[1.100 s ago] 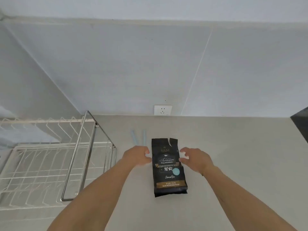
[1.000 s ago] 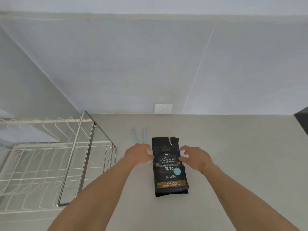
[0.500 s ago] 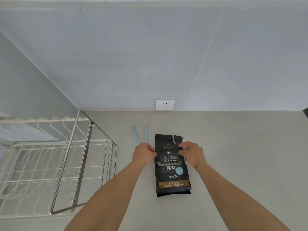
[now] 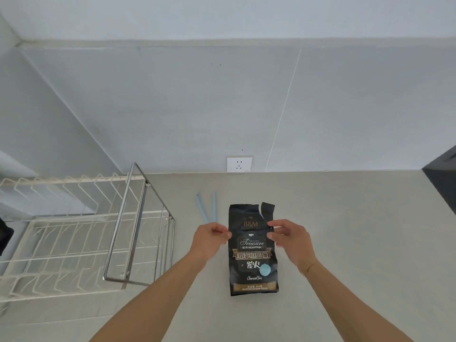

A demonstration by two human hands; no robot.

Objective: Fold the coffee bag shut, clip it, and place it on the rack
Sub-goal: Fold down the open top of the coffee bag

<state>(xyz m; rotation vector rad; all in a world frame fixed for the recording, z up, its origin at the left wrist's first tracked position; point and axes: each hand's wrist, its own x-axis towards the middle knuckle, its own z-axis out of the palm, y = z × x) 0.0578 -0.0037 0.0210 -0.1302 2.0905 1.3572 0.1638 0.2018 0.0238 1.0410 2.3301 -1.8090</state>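
A black coffee bag (image 4: pixel 253 257) with gold and white lettering lies flat on the grey counter, its torn top edge pointing toward the wall. My left hand (image 4: pixel 209 238) pinches the bag's left edge below the top. My right hand (image 4: pixel 288 236) pinches the right edge at the same height, just under the torn flap. A light blue clip (image 4: pixel 207 207), in two thin sticks, lies on the counter just beyond my left hand. The white wire rack (image 4: pixel 74 233) with a steel frame stands at the left.
A white wall socket (image 4: pixel 239 164) sits on the back wall behind the bag. A dark object (image 4: pixel 441 174) shows at the counter's right edge. The grey counter (image 4: pixel 357 230) stretches bare to the right of the bag.
Both hands slid up the bag's sides from its middle toward the top and closed on its edges. The camera view shifted slightly.
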